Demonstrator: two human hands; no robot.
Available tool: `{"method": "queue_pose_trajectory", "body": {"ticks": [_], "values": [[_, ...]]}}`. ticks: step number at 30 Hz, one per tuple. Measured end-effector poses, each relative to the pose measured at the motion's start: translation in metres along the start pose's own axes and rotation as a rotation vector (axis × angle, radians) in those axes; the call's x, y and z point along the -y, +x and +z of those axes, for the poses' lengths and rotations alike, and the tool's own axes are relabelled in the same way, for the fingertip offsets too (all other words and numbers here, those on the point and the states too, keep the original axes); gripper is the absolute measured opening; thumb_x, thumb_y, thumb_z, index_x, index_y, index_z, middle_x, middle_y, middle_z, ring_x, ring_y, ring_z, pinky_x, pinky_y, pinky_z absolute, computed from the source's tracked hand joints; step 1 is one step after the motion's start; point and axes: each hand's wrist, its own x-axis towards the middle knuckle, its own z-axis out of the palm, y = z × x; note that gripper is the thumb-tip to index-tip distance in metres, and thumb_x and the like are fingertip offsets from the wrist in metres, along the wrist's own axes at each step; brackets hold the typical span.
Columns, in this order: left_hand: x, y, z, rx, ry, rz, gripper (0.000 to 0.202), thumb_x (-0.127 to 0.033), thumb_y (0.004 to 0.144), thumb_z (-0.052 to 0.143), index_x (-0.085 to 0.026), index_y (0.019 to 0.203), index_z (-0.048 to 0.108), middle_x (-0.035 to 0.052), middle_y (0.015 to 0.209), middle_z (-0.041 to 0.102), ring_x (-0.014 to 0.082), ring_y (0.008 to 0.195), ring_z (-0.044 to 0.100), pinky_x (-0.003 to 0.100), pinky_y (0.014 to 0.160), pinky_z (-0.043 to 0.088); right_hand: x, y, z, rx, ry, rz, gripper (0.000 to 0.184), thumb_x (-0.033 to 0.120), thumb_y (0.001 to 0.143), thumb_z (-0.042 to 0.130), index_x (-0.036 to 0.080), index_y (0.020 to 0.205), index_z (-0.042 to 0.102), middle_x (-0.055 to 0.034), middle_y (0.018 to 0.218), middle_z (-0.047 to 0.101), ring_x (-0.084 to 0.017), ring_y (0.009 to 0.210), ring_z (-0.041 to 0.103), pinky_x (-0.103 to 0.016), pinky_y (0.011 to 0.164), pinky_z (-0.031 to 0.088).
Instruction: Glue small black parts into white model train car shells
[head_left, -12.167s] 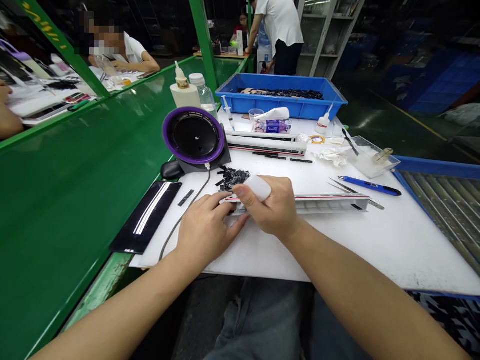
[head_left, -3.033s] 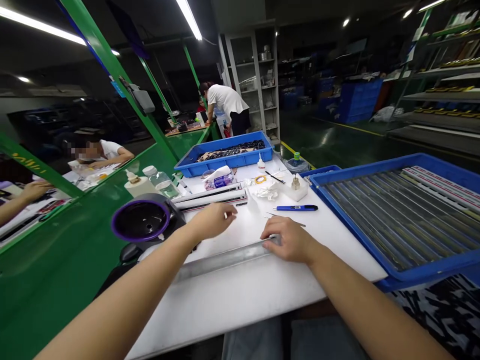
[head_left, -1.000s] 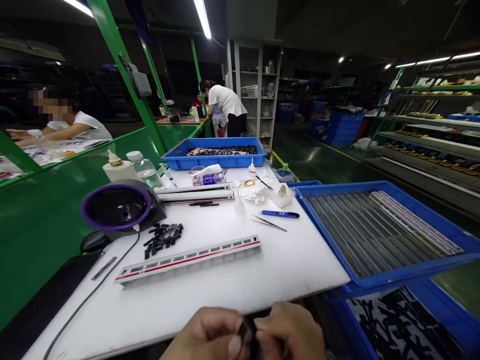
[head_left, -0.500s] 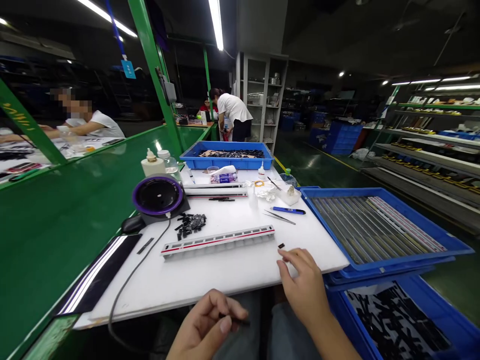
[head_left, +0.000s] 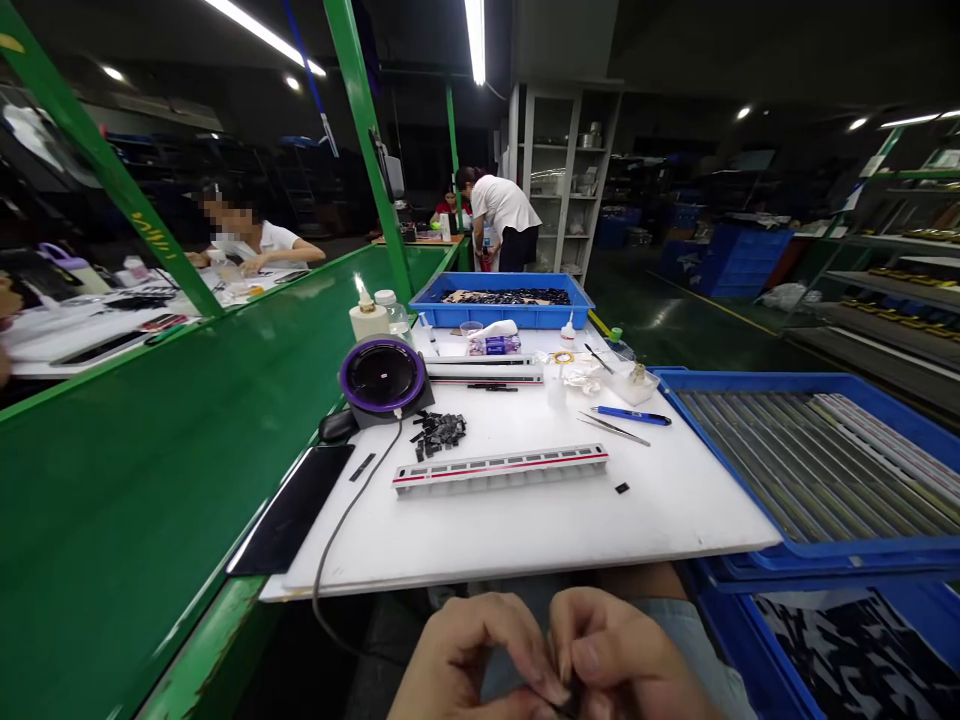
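Note:
My left hand (head_left: 480,660) and my right hand (head_left: 622,655) meet below the near edge of the white table (head_left: 525,530), over my lap. Their fingertips pinch together on a small dark piece (head_left: 562,695) that is mostly hidden. On the table lies a long white strip with a red line (head_left: 500,468), apart from both hands. A pile of small black parts (head_left: 439,433) sits just behind it. One tiny black piece (head_left: 622,488) lies alone to the strip's right.
A purple-rimmed round device (head_left: 382,378) with a cable stands at the left. Tweezers (head_left: 613,428), a blue pen (head_left: 631,415), bottles and a blue bin (head_left: 504,300) are farther back. Blue trays (head_left: 817,470) sit at right. Other people work beyond the green partition (head_left: 150,450).
My right hand has come back from the table top to join my left hand in a pinch over my lap. A tiny black piece stays on the table. The view has shifted right.

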Motion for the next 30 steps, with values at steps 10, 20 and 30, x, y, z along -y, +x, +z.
{"method": "queue_pose_trajectory", "body": {"ticks": [10, 20, 30], "values": [[-0.029, 0.054, -0.073, -0.692, 1.035, -0.021, 0.018, -0.042, 0.080, 0.062, -0.028, 0.088, 0.071, 0.0010, 0.092, 0.075, 0.0240, 0.082, 0.065, 0.035, 0.081, 0.047, 0.025, -0.020, -0.032, -0.380, -1.499, -1.124, 0.040, 0.005, 0.078, 0.064, 0.030, 0.109, 0.066, -0.0018, 0.084, 0.072, -0.019, 0.072, 0.067, -0.033, 0.065, 0.057], [-0.032, 0.143, -0.119, -0.226, 1.769, -0.226, 0.035, -0.036, 0.088, 0.044, -0.020, 0.107, 0.069, 0.0125, 0.101, 0.074, 0.0328, 0.092, 0.067, 0.042, 0.078, 0.052, 0.094, 0.015, -0.115, -0.546, -1.819, -0.919, 0.018, 0.016, 0.094, 0.047, 0.018, 0.093, 0.064, -0.0058, 0.083, 0.062, -0.018, 0.078, 0.059, -0.032, 0.071, 0.049], [0.013, 0.165, -0.011, 0.369, 1.563, 0.443, 0.060, -0.013, 0.081, 0.057, -0.020, 0.140, 0.042, 0.0064, 0.137, 0.057, 0.0256, 0.122, 0.053, 0.043, 0.103, 0.047, 0.096, 0.046, -0.113, -0.665, -2.215, -0.748, 0.019, 0.008, 0.087, 0.051, 0.017, 0.076, 0.063, -0.0048, 0.079, 0.052, -0.019, 0.075, 0.046, -0.032, 0.071, 0.038]]}}
